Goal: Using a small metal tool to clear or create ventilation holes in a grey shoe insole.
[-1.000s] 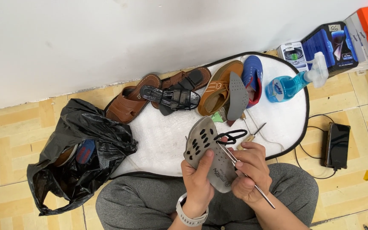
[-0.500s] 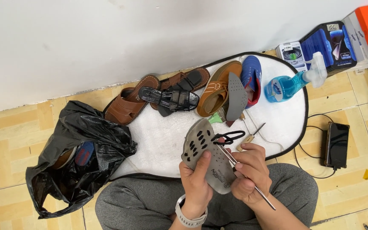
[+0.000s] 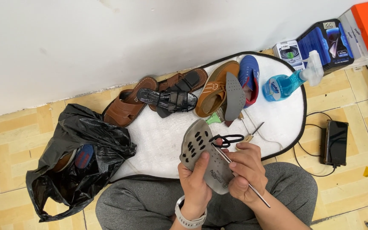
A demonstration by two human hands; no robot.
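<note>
Barely anything moved: your left hand still grips the grey insole over your lap, right hand pinching the metal rod against it. Other shoes at 12 o'clock look untouched; work mid-way.

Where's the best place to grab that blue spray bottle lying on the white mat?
Probably around the blue body of the spray bottle, coming down from above. It lies on its side on the white mat, its white trigger head pointing right; the body is the widest, most open part.
</note>
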